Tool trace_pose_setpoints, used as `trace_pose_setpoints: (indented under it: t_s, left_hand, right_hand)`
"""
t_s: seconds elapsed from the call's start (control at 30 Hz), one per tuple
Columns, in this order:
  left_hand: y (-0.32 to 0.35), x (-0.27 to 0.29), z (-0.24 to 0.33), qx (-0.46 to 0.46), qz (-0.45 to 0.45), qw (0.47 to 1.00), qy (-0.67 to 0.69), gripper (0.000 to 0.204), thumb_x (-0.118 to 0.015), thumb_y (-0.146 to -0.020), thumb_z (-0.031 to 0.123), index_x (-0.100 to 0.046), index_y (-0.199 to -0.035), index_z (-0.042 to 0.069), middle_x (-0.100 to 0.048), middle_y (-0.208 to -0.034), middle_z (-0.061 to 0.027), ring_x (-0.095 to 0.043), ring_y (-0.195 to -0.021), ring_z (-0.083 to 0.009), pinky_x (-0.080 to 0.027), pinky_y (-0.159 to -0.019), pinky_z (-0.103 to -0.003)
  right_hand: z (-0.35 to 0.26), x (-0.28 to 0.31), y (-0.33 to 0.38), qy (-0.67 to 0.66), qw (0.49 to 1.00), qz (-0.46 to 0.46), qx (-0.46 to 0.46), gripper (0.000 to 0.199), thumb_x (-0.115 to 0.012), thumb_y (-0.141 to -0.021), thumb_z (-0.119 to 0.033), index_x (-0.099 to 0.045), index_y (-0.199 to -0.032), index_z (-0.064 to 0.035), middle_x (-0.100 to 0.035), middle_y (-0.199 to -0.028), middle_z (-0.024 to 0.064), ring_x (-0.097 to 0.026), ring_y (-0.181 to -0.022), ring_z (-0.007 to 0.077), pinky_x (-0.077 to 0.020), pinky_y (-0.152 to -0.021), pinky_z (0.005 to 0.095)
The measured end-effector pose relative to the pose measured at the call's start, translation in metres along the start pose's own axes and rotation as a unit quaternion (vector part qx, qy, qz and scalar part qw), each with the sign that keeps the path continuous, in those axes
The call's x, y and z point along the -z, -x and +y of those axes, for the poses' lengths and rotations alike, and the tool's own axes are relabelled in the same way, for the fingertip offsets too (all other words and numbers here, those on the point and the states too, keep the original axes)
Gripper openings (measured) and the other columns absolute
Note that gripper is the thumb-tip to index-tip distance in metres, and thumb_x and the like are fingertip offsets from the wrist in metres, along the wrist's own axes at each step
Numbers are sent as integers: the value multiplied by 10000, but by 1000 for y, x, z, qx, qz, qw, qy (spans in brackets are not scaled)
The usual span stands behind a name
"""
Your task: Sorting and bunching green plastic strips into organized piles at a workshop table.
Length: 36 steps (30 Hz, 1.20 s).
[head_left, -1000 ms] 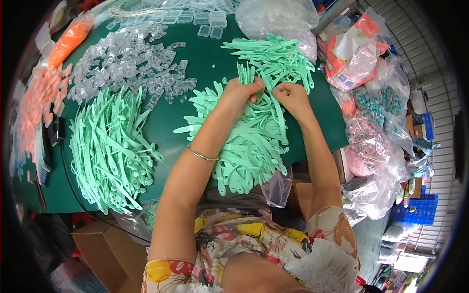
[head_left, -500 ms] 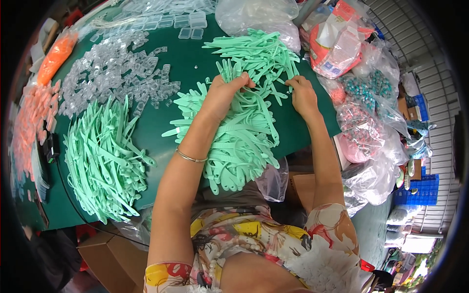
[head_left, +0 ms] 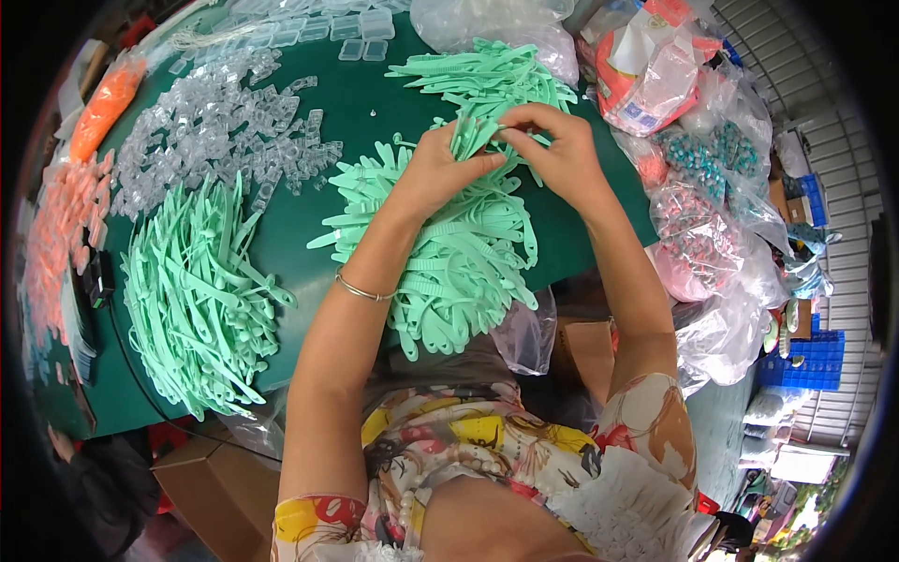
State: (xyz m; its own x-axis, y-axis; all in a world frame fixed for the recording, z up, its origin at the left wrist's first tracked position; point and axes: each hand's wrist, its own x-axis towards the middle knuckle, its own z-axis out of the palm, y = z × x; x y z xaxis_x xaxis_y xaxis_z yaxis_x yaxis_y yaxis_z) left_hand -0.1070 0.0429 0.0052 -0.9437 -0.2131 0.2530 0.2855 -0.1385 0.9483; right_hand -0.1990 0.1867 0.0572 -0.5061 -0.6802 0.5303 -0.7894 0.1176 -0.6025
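Left fingers (head_left: pixel 482 166) clasp mint straps (head_left: pixel 471 137); right fingers (head_left: pixel 532 116) pinch at them alongside, apparently bunching; next calls for even ends.

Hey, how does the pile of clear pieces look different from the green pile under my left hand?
The clear pile is colourless and see-through; the green pile is pale green and opaque. The clear pile holds short, blocky pieces; the green pile holds long, slim strips. The clear pile lies clear of both hands, while the left hand is over the green pile. Both are loose heaps on the table.
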Motion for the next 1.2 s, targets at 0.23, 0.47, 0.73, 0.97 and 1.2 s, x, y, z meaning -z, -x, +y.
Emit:
trace_pose_setpoints:
  t_s: [0.23, 0.47, 0.73, 0.97, 1.2]
  left_hand:
    - [-4, 1, -3, -38, 63, 993, 88, 159, -578, -859, 150, -614, -939, 18, -586, -808, -22, -541, -733, -121, -449, -736, -259]
    - [-7, 20, -15, -38, 191, 922, 335, 159, -535, -853, 144, -550, -850, -14, -637, -854, -155, -628, -756, -229, -502, -729, -326]
    - [-6, 16, -7, -51, 283, 910, 299, 179, -547, -756, 95, -537, -913, 9, -578, -944, -87, -543, -907, -184, -460, -820, -324]
    - [-4, 10, -3, -79, 314, 939, 112, 266, -646, -688, 152, -558, -905, 27, -544, -830, -23, -495, -746, -119, -402, -681, -270]
    - [-2, 22, -5, 41, 195, 964, 177, 223, -619, -716, 150, -575, -893, 21, -546, -796, -28, -499, -746, -116, -389, -675, -263]
  right_hand:
    - [61, 19, 20, 88, 987, -3, -134, 177, -674, -775, -86, -629, -929, -11, -628, -803, 46, -572, -713, 96, -461, -664, 238]
    - [74, 11, 66, 191, 970, -70, -135, 111, -649, -725, -94, -616, -827, -65, -589, -782, 71, -575, -749, 247, -467, -649, 360]
    - [68, 43, 81, 226, 962, 14, -151, 85, -589, -683, -59, -579, -765, -39, -577, -715, 104, -588, -648, 262, -470, -598, 344]
    - [77, 74, 106, 334, 905, -67, -254, 103, -594, -641, -96, -561, -729, -56, -573, -713, 100, -581, -697, 286, -467, -624, 366]
    - [44, 25, 58, 215, 973, -60, -49, 165, -654, -682, -104, -606, -834, -66, -594, -776, 73, -588, -756, 289, -465, -667, 390]
